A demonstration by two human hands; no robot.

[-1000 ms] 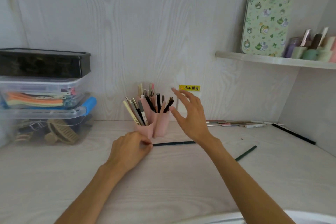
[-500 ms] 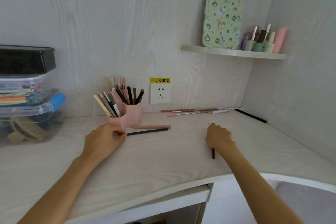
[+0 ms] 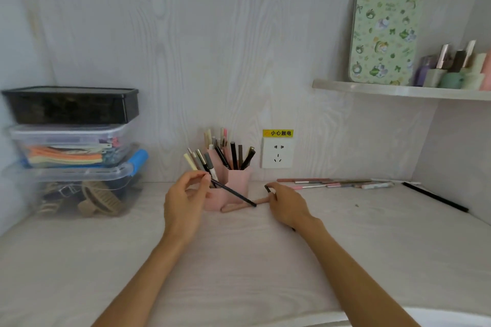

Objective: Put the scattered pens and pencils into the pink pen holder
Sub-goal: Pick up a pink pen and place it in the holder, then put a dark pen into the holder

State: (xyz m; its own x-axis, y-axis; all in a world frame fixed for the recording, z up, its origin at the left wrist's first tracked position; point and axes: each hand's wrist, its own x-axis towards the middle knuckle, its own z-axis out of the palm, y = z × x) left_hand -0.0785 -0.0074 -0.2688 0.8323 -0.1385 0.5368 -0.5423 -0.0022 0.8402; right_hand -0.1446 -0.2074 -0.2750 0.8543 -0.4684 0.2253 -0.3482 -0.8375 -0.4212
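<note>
The head view looks down on a pale desk [image 3: 239,260] with a faint wood grain, set against a wall of the same whitewashed grain. The pink pen holder [image 3: 237,185], a matte, angular cluster of joined cups, stands just beyond and between the two hands and bristles with upright and leaning pens. The left hand [image 3: 186,202] is raised beside the holder's left face, thumb and fingertips pinching the upper end of a thin dark pencil [image 3: 233,193] that slants down to the right across the holder's front, its far tip near the desk. The right hand [image 3: 288,204] rests low on the desk just right of the holder, fingers curled round a second dark pencil [image 3: 267,188], only its short end showing above the knuckles. A stubby tan pen [image 3: 240,206] lies flat between the hands, at the holder's foot. Beyond the right hand, a row of slim pens [image 3: 337,183] lies along the wall, and a long black pencil [image 3: 435,197] sits well to the right of it. Left of the left hand is a stack of plastic storage boxes [image 3: 74,146], clear below and smoky black on top. Half a second ago the left hand lay on the desk with its pencil flat; now that pencil is lifted at one end, and the right hand has moved from the desk's front edge up close to the holder.
</note>
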